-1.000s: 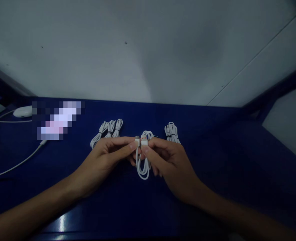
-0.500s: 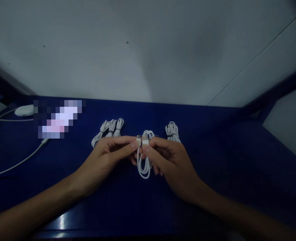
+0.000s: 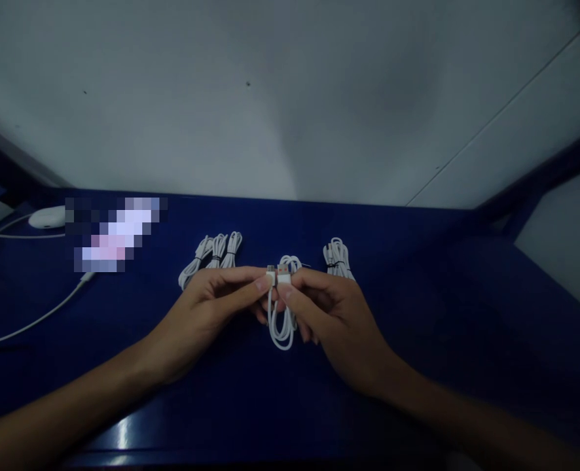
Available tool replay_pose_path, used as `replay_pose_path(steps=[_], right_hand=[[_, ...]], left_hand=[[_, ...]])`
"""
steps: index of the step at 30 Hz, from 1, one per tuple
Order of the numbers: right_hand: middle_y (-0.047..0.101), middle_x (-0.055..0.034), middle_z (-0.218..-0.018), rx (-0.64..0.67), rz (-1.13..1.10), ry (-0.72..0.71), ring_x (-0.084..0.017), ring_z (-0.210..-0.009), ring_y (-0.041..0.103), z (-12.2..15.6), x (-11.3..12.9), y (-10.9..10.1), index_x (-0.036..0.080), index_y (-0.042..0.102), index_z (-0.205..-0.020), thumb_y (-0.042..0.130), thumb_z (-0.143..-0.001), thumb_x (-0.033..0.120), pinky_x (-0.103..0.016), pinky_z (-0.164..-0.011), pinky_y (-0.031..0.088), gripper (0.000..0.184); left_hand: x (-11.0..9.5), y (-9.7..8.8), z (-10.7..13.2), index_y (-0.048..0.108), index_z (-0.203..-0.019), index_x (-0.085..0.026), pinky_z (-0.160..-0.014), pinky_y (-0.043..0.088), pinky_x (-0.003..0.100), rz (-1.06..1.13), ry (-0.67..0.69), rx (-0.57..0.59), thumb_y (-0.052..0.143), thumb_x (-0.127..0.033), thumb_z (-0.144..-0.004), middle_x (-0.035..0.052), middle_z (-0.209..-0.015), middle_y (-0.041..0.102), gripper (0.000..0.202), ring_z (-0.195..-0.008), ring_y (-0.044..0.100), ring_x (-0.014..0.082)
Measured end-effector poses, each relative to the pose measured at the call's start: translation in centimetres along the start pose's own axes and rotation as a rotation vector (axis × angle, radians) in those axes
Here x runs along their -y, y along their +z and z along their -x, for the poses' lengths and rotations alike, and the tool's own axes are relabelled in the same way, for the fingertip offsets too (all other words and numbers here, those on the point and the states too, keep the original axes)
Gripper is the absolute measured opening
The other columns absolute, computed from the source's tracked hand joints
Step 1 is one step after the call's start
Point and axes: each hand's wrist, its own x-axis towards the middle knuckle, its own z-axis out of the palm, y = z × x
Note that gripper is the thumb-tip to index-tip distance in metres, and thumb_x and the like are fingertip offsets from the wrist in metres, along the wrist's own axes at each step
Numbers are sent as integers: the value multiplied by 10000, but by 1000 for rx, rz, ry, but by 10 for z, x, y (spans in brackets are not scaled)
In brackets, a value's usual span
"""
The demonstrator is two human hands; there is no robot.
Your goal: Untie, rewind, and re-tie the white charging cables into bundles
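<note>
Both my hands pinch the two ends of one white USB cable (image 3: 282, 331), held up over the blue table. My left hand (image 3: 210, 312) grips the smaller plug (image 3: 271, 277) between thumb and forefinger. In my right hand (image 3: 340, 315) is the larger USB-A plug (image 3: 284, 277), side by side with the other, metal tips pointing away from me. The cable's coil hangs below and behind the fingers, partly hidden by them. Beyond my left hand lie several tied white cables (image 3: 217, 246). Another tied white cable bundle (image 3: 338, 256) lies past my right hand, its lower part covered.
The blue table (image 3: 251, 405) meets a pale wall panel (image 3: 280, 131) at the back. At the left are a pixelated bright object (image 3: 123, 229) with a white cord (image 3: 49, 320) running to it, and a white rounded device (image 3: 47, 216). Blue frame bars (image 3: 540, 186) rise at the right.
Almost nothing differs. Both hands keep the same grip on the plugs, and the view has shifted very slightly.
</note>
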Motion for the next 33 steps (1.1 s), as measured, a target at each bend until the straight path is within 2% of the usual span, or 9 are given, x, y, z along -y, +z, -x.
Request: replay_pose_path(steps=[25,33], right_hand=[[539,73,-578,-17,-26,-21,-75,-533,483,-1,-2,1,210,703,-773,663,-1084,257,-191,-524,433,317],[533,69,-590,-4,-18,-29,-78,-538,476,-1,-1,1,216,713,-783,654,-1086,265,-190,-518,419,313]], left_hand=[[-2,1,1,896,-1119,-175,-833,564,274,-24,17,16,692,-325,-1109,63,-917,767,254,-860,689,161],[-3,2,1,887,-1034,-173,-817,563,254,-29,23,13,671,-292,-1113,52,-885,755,259,-848,685,153]])
